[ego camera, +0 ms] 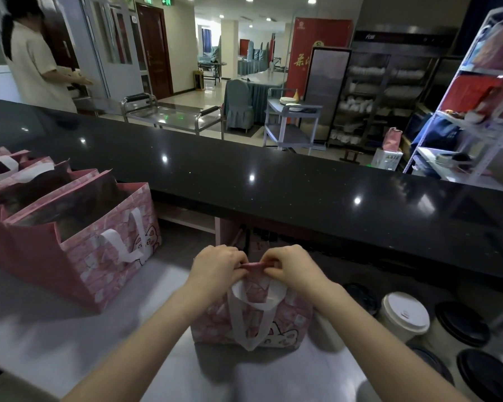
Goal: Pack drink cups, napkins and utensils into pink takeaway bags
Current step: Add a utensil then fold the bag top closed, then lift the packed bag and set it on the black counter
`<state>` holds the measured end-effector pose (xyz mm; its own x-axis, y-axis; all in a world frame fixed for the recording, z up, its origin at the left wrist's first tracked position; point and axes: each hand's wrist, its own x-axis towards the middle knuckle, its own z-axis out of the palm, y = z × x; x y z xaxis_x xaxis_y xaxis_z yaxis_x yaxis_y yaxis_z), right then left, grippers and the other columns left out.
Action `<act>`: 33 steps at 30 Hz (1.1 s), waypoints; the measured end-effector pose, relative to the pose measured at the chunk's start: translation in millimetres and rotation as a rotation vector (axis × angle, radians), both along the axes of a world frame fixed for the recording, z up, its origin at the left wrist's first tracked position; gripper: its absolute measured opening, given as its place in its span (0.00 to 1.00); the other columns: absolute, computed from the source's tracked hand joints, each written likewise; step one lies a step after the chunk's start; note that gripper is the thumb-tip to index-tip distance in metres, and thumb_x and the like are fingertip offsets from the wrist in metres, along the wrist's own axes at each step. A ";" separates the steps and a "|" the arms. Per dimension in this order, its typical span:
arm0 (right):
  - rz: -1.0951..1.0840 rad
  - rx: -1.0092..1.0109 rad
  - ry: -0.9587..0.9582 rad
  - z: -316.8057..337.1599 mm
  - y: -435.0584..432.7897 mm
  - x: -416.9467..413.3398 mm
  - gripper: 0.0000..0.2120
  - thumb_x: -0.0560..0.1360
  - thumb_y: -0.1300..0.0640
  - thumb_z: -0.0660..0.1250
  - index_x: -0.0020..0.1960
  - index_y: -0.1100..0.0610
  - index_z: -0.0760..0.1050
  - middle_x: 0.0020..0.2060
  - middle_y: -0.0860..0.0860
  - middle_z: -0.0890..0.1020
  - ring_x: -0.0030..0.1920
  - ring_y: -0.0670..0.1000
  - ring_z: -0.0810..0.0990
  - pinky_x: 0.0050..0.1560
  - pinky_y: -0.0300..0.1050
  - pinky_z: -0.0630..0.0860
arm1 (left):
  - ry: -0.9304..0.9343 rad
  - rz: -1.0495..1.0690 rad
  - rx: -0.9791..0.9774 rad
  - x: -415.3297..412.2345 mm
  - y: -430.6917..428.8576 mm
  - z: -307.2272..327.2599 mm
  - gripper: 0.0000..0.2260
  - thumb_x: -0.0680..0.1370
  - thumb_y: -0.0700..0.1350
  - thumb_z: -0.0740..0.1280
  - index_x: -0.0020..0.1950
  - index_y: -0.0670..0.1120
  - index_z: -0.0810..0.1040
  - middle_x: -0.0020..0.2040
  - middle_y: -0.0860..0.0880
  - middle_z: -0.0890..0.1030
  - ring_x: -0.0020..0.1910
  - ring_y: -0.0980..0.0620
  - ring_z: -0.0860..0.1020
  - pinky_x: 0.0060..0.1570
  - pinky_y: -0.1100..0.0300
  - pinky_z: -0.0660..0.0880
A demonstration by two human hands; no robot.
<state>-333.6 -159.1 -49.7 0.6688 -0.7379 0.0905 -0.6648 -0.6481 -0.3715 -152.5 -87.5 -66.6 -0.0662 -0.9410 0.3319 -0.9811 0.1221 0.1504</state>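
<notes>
A pink takeaway bag with a cartoon cat and white handles stands on the grey work surface in front of me. My left hand and my right hand both pinch the bag's top edge, pressed together at its middle. What is inside the bag is hidden. To the right stand paper drink cups: one with a white lid and several with black lids.
Several open pink bags stand in a row at the left. A raised black counter runs across behind the work surface. A person stands beyond it at far left. Carts and shelves fill the room behind.
</notes>
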 end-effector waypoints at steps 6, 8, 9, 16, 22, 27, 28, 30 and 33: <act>-0.075 0.264 -0.060 27.5 -25.3 -61.8 0.12 0.69 0.41 0.73 0.51 0.42 0.82 0.42 0.37 0.83 0.45 0.35 0.80 0.44 0.28 0.73 | 0.349 0.017 0.150 57.9 19.3 11.7 0.13 0.71 0.49 0.75 0.55 0.54 0.82 0.49 0.59 0.82 0.49 0.61 0.79 0.51 0.63 0.76; -0.043 0.351 -0.033 33.6 -26.5 -73.4 0.10 0.67 0.42 0.75 0.48 0.41 0.83 0.41 0.36 0.84 0.44 0.34 0.80 0.45 0.30 0.75 | 0.401 0.074 0.162 72.1 26.8 7.5 0.08 0.72 0.47 0.75 0.49 0.58 0.81 0.44 0.63 0.81 0.44 0.64 0.78 0.46 0.67 0.76; -0.035 0.371 -0.020 34.0 -26.2 -74.9 0.10 0.67 0.44 0.76 0.48 0.42 0.83 0.41 0.37 0.84 0.44 0.34 0.81 0.45 0.31 0.76 | 0.425 0.091 0.158 74.7 29.6 5.0 0.08 0.72 0.47 0.74 0.47 0.59 0.81 0.42 0.64 0.80 0.43 0.66 0.78 0.43 0.70 0.74; -0.170 0.103 0.074 13.7 -23.6 -53.5 0.04 0.72 0.57 0.73 0.45 0.49 0.83 0.38 0.42 0.81 0.43 0.43 0.80 0.44 0.39 0.78 | 0.347 0.130 0.002 67.8 35.1 -3.6 0.05 0.72 0.49 0.75 0.45 0.51 0.85 0.37 0.57 0.81 0.39 0.57 0.77 0.40 0.59 0.75; -0.341 0.012 -0.102 -3.5 -21.4 -33.6 0.09 0.74 0.62 0.67 0.48 0.50 0.82 0.44 0.48 0.83 0.48 0.49 0.80 0.49 0.47 0.79 | 0.374 0.098 -0.008 63.1 50.7 -6.0 0.05 0.71 0.52 0.75 0.43 0.53 0.84 0.36 0.58 0.82 0.39 0.56 0.78 0.40 0.56 0.75; -0.431 0.144 -0.370 -25.0 -5.9 -29.9 0.27 0.73 0.54 0.72 0.69 0.45 0.67 0.59 0.44 0.77 0.57 0.46 0.76 0.58 0.47 0.76 | 0.881 -0.072 0.259 68.6 58.1 -15.0 0.12 0.72 0.62 0.67 0.44 0.57 0.84 0.44 0.58 0.84 0.46 0.61 0.80 0.43 0.74 0.72; -0.467 0.171 -0.423 -30.7 1.3 -31.7 0.29 0.73 0.52 0.72 0.70 0.44 0.65 0.58 0.43 0.75 0.57 0.44 0.76 0.57 0.46 0.76 | 0.964 -0.053 0.319 69.9 49.9 -20.8 0.12 0.76 0.58 0.63 0.46 0.56 0.84 0.49 0.57 0.84 0.51 0.61 0.79 0.48 0.75 0.71; -0.532 0.175 -0.457 -43.7 17.1 -36.1 0.27 0.73 0.52 0.72 0.69 0.46 0.66 0.57 0.44 0.76 0.56 0.45 0.76 0.56 0.45 0.76 | 1.012 0.062 0.472 70.5 42.4 -36.9 0.14 0.83 0.50 0.56 0.52 0.55 0.82 0.57 0.56 0.81 0.60 0.60 0.75 0.60 0.67 0.68; -0.632 0.182 -0.438 -66.1 47.2 -41.7 0.14 0.73 0.55 0.71 0.56 0.50 0.71 0.50 0.49 0.79 0.50 0.49 0.78 0.49 0.45 0.74 | 1.072 0.050 0.442 71.3 51.0 -66.4 0.19 0.84 0.47 0.53 0.51 0.63 0.81 0.51 0.64 0.81 0.53 0.71 0.74 0.52 0.76 0.67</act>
